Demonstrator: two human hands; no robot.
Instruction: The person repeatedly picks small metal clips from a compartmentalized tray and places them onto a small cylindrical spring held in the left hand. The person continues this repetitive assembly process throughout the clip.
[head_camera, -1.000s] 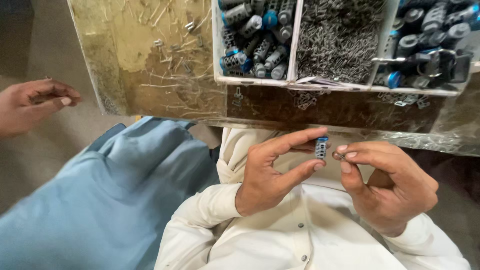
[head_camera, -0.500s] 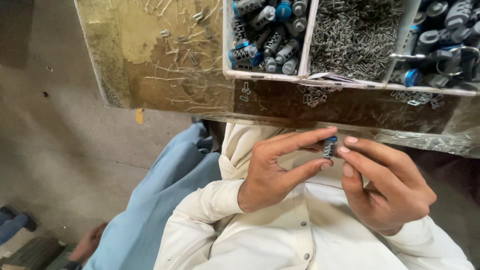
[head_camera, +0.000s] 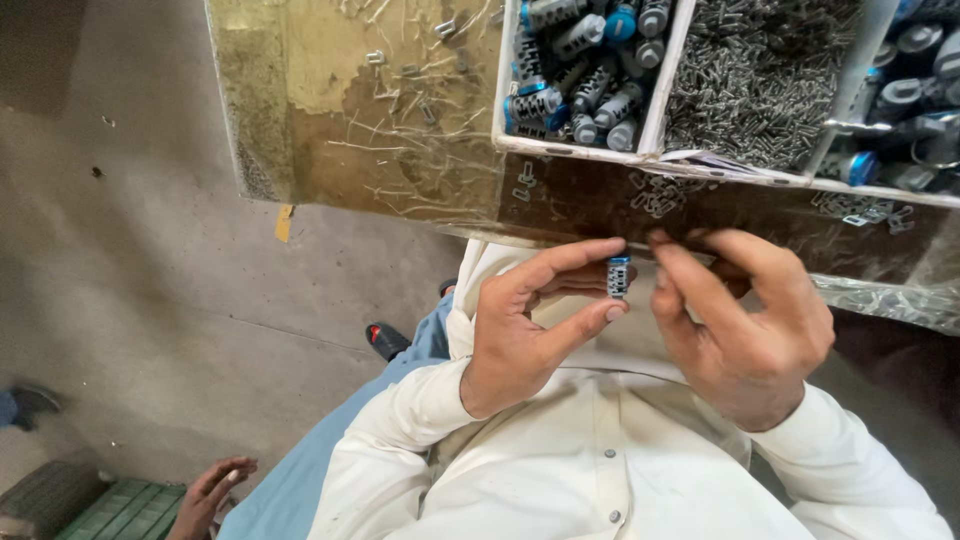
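Worn plastic-covered worktable above bare grey concrete floor.

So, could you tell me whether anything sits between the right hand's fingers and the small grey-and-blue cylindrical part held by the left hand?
Nothing visible does. The left hand pinches the small grey-and-blue cylindrical part, and the right hand has its fingers right beside it.

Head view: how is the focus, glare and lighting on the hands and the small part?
Head view: left hand, right hand and the small grey-and-blue part are evenly lit and fairly sharp; clear film on the worktable gives mild glare; edges bend slightly from the wide lens.
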